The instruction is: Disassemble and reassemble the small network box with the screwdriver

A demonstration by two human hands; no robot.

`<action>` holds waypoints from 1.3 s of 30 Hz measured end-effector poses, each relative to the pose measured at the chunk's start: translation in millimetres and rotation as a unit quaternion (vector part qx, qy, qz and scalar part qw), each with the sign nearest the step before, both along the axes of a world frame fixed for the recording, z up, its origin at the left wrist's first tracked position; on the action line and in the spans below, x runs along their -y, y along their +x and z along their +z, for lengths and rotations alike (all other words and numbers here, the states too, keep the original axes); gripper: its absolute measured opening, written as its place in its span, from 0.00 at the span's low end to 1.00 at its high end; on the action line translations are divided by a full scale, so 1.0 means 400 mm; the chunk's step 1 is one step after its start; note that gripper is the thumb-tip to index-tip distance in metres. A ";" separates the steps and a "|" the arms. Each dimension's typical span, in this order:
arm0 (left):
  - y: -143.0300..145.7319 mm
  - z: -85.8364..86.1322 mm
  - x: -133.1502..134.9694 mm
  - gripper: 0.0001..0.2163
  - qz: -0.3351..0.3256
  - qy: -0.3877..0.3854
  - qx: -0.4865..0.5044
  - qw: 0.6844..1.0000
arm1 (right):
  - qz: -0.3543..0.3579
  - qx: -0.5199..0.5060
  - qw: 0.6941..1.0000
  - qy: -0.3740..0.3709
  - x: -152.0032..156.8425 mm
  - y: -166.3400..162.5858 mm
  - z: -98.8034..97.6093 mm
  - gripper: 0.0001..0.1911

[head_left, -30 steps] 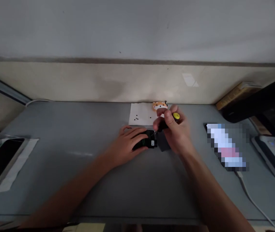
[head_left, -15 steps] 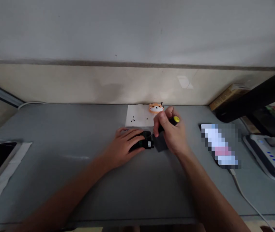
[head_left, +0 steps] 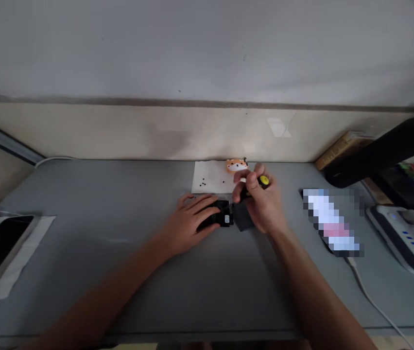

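My left hand (head_left: 191, 219) lies over a small black device (head_left: 225, 214) with a white label, thumb on the near side and fingers across its top, holding it against the grey desk. In my right hand (head_left: 263, 201) is a screwdriver (head_left: 264, 181) with a black handle and a yellow end. Its shaft slants down toward the device; I cannot tell whether the tip touches it. A dark flat square piece (head_left: 242, 217) lies beside the device, partly under my right hand. Behind the hands, several tiny dark screws rest on a white paper (head_left: 212, 175).
An orange animal-faced case (head_left: 236, 166) sits on the paper's far right corner. To the right lie a lit phone (head_left: 333, 223) on a white cable (head_left: 365, 294) and a power strip (head_left: 404, 238). At the left, a dark-screened device (head_left: 5, 253) rests on white paper.
The fingers of my right hand have lifted and loosened a little around the screwdriver handle. My left hand keeps its place on the device. The whole view has shifted slightly.
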State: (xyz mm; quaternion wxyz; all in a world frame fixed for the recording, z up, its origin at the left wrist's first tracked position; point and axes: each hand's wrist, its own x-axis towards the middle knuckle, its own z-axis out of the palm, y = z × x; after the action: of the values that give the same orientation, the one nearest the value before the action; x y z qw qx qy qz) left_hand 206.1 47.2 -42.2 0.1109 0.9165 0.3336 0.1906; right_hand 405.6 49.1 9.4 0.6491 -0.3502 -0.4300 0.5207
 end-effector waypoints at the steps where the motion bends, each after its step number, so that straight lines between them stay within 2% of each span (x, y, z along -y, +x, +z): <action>1: 0.000 0.000 0.000 0.14 -0.001 -0.001 0.000 1.000 | -0.011 0.011 1.000 0.004 -0.001 -0.001 -0.002 0.29; 4: 0.000 0.001 -0.001 0.14 0.001 -0.005 -0.006 1.000 | -0.037 0.026 0.999 0.012 -0.003 -0.007 0.001 0.25; 9: 0.001 0.000 -0.002 0.14 0.003 0.008 -0.007 1.000 | 0.014 -0.009 1.000 -0.009 -0.003 -0.010 0.011 0.23; 13: 0.001 0.000 -0.001 0.14 0.002 0.013 -0.011 1.000 | -0.022 -0.004 1.000 0.003 -0.005 -0.006 -0.003 0.24; 16: 0.001 0.003 0.002 0.14 0.008 0.010 -0.017 1.000 | -0.090 0.094 0.991 0.020 -0.008 0.000 -0.011 0.24; 18: 0.002 0.007 0.004 0.14 0.011 0.013 -0.017 1.000 | -0.130 0.184 0.973 0.055 -0.008 0.007 -0.010 0.18; 21: 0.003 0.012 0.006 0.13 0.011 0.019 -0.021 1.000 | -0.147 0.304 0.937 0.092 -0.003 0.021 -0.007 0.11; 23: 0.002 0.016 0.007 0.14 0.011 0.025 -0.028 0.999 | -0.156 0.329 0.928 0.080 -0.002 0.031 -0.008 0.11; 27: -0.005 0.019 0.007 0.14 -0.002 0.033 -0.030 0.999 | -0.228 0.268 0.935 0.049 -0.008 0.042 -0.019 0.14; 30: -0.014 0.021 0.003 0.14 -0.004 0.029 -0.018 0.999 | -0.265 0.290 0.919 0.028 -0.016 0.046 -0.023 0.13; 35: -0.029 0.030 -0.007 0.14 0.023 0.039 0.000 0.999 | -0.283 0.338 0.897 -0.034 -0.020 0.046 -0.019 0.14; 39: -0.035 0.037 -0.013 0.15 0.050 0.072 0.022 0.996 | -0.281 0.337 0.897 -0.048 -0.019 0.044 -0.016 0.16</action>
State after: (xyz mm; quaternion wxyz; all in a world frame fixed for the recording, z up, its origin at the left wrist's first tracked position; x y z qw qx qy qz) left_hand 191.9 52.6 -27.5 0.0426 0.9000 0.3617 0.2393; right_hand 423.2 56.6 2.8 0.5673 -0.6417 -0.4808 0.1878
